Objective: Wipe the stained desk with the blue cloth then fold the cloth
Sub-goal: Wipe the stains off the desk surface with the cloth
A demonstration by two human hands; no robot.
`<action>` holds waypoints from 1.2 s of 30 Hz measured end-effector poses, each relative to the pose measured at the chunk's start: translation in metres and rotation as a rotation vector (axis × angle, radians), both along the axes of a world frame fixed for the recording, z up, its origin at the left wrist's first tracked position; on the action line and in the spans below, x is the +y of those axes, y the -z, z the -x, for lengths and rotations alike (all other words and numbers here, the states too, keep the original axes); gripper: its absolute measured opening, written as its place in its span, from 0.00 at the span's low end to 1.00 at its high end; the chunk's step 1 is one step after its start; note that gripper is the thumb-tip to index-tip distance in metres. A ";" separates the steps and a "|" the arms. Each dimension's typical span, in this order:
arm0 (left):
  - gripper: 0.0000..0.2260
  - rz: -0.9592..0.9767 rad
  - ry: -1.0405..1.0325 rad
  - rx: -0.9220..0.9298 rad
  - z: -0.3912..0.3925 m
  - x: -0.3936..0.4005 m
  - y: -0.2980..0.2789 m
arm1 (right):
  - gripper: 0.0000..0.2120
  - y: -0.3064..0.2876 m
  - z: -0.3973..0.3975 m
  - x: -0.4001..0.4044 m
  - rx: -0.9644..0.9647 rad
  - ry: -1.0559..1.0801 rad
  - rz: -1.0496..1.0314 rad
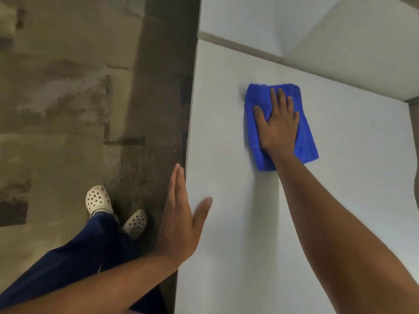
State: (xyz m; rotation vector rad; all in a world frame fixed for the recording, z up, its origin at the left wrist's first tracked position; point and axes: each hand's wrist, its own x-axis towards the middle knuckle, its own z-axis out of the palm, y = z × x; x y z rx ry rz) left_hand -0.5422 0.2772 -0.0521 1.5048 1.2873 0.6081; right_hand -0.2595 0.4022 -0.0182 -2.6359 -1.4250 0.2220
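Head view, white desk (226, 245), blue cloth (305, 141) under right hand (277, 125), mottled floor (56, 109)

No readable txt, labels, brands, nos. or signs anywhere: blue cloth (281, 125) is plain, white desk (226, 223) bare of print, perforated clogs (99, 200) show no logo.
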 end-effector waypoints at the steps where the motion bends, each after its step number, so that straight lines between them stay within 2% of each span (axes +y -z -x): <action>1: 0.37 -0.034 0.023 0.018 0.000 0.000 0.000 | 0.35 0.000 0.000 0.021 -0.004 0.062 0.009; 3: 0.36 -0.062 0.045 0.033 0.001 -0.001 -0.003 | 0.37 0.002 0.013 0.060 -0.012 0.128 0.031; 5: 0.35 -0.050 0.052 0.049 0.001 -0.001 -0.004 | 0.38 0.003 0.044 0.089 -0.020 0.090 0.029; 8: 0.35 -0.050 0.079 0.069 0.001 0.000 -0.007 | 0.35 0.001 0.104 0.107 -0.049 -0.061 0.009; 12: 0.37 -0.073 0.112 0.078 0.002 0.002 -0.008 | 0.31 0.000 0.154 0.087 -0.082 -0.345 0.039; 14: 0.37 -0.062 0.104 0.083 0.001 0.002 -0.007 | 0.29 -0.001 0.154 0.069 -0.015 -0.491 0.010; 16: 0.36 -0.043 0.097 0.100 0.000 0.003 -0.006 | 0.28 -0.002 0.136 0.057 0.099 -0.540 -0.053; 18: 0.36 -0.092 0.128 0.168 0.002 0.004 -0.004 | 0.27 -0.005 0.105 0.058 0.125 -0.502 -0.087; 20: 0.36 -0.297 0.246 0.228 0.003 0.005 0.002 | 0.28 -0.008 0.068 0.072 0.104 -0.382 -0.076; 23: 0.31 -0.604 0.493 0.382 0.000 0.012 0.005 | 0.34 -0.009 0.048 0.102 0.028 -0.175 -0.036; 25: 0.30 -0.613 0.538 0.481 0.000 0.016 0.004 | 0.37 -0.007 0.048 0.107 0.033 -0.104 -0.032; 30: 0.33 -0.658 0.613 0.580 0.004 0.017 0.001 | 0.38 -0.010 -0.006 0.062 0.027 -0.196 -0.017; 33: 0.32 -0.673 0.603 0.593 0.002 0.016 -0.002 | 0.38 -0.012 -0.010 0.064 0.008 -0.010 0.004; 36: 0.32 -0.680 0.586 0.609 0.000 0.016 -0.004 | 0.39 -0.006 0.048 0.081 -0.021 0.147 0.002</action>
